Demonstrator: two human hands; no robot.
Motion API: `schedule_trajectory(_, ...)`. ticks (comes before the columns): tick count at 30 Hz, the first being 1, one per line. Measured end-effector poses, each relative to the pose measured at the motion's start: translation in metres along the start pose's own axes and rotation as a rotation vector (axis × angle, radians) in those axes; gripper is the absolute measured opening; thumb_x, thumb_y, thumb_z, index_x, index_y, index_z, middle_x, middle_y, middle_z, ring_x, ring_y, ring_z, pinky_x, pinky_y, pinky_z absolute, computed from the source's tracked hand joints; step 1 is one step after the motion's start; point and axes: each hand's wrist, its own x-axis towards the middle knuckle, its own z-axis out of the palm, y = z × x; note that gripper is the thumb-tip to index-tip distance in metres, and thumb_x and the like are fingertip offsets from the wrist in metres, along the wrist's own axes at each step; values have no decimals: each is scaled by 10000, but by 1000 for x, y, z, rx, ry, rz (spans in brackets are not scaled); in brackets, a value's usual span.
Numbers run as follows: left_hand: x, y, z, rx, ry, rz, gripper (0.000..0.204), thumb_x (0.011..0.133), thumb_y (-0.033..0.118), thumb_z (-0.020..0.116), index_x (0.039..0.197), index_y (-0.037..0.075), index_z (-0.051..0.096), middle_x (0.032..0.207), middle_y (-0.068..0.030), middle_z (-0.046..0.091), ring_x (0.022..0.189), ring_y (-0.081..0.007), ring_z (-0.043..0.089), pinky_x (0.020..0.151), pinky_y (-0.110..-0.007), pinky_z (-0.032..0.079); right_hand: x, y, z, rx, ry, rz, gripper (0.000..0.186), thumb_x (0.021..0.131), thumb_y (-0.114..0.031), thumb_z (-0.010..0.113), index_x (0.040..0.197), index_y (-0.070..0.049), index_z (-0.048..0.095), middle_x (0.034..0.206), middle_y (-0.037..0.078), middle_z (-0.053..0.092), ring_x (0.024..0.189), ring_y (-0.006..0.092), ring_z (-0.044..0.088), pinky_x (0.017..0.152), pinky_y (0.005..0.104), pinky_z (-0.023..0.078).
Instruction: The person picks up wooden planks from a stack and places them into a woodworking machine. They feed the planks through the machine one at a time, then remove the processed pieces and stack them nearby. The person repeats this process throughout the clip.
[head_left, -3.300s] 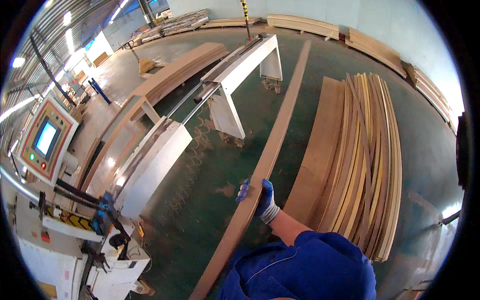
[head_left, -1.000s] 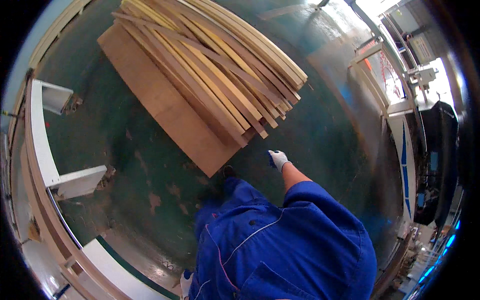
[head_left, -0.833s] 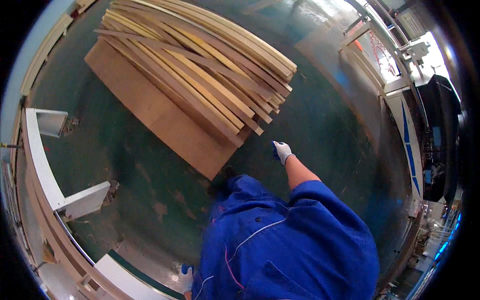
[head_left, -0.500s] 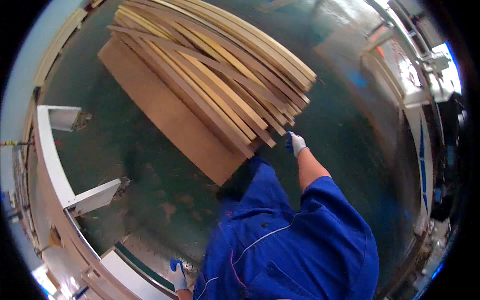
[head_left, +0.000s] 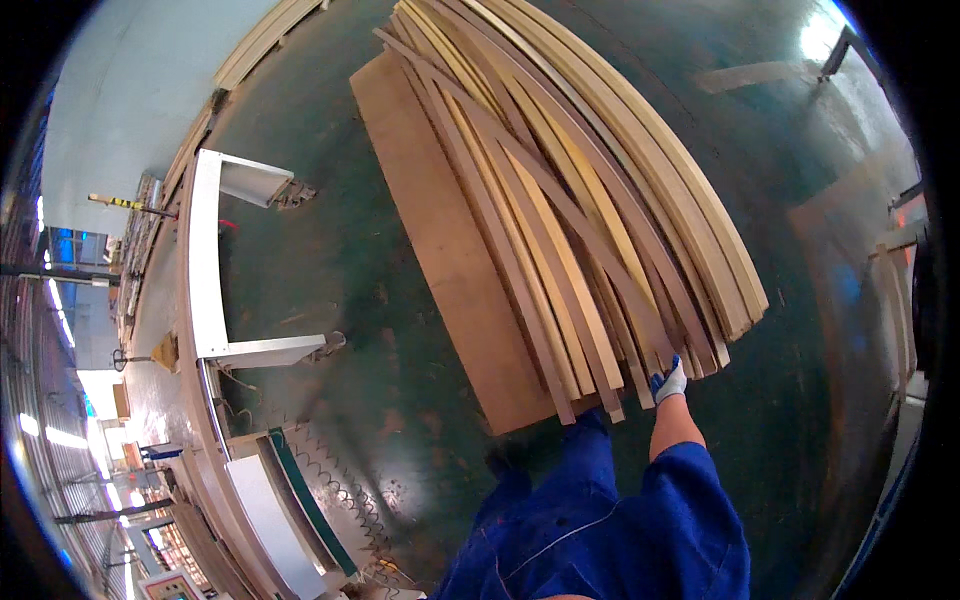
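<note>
My right hand, in a white glove with blue fingers, is closed around the near end of a brown wooden strip. That strip lies slantwise across a pile of long brown and yellow strips. Its thumb rests on top of the wood. Thicker pale wooden strips run along the pile's right side. Beneath the pile's left side a wide brown board sticks out. My left hand is out of view.
To the left stands a white frame with two legs reaching toward the pile. Lower left are a white panel with a green edge and a coiled hose. Green floor lies between frame and pile.
My right hand has gone from beside the strip ends to gripping one of them. The view has turned, so the pile sits farther right. My left hand has left the picture.
</note>
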Motion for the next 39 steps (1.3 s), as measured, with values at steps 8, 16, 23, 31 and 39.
schedule_trajectory(8, -14, 26, 33, -38, 7, -46, 493, 968, 204, 729, 1393, -20, 619, 1208, -157, 738, 1060, -293, 703, 961, -462, 544, 29, -9, 13, -65, -11, 16, 933, 886, -611, 788, 1593, -109, 445, 1631, 130, 406, 1390, 362, 493, 1151, 458, 440)
schedule_trajectory(16, -5, 18, 44, -74, -22, -32, 500, 963, 209, 732, 1396, -14, 619, 1216, -162, 735, 1079, -306, 696, 974, -466, 539, 35, -9, 24, 27, 151, 6, 692, 884, -529, 826, 1395, -102, 640, 1369, 107, 604, 1039, 283, 650, 849, 456, 563)
schedule_trajectory(23, -5, -1, 72, -137, -37, -38, 506, 958, 214, 735, 1398, -9, 620, 1222, -167, 732, 1096, -317, 690, 985, -470, 534, -9, -4, 6, -237, 5, -153, 456, 916, -569, 795, 1046, -162, 635, 672, 30, 507, 484, 182, 472, 443, 353, 352)
schedule_trajectory(31, -5, -16, 80, -186, -43, -29, 513, 953, 219, 738, 1400, -3, 621, 1230, -172, 728, 1114, -330, 684, 997, -474, 529, 1, 11, 7, -420, 66, -174, 458, 964, -610, 718, 949, -157, 650, 769, 32, 565, 643, 214, 564, 542, 401, 458)
schedule_trajectory(39, -25, -21, 92, -174, -39, -72, 520, 948, 224, 741, 1403, 3, 621, 1237, -177, 724, 1133, -343, 677, 1010, -478, 523, -1, 12, 39, -78, -11, 84, 518, 1004, -433, 697, 1431, -159, 597, 1461, 99, 573, 1243, 321, 581, 980, 472, 562)
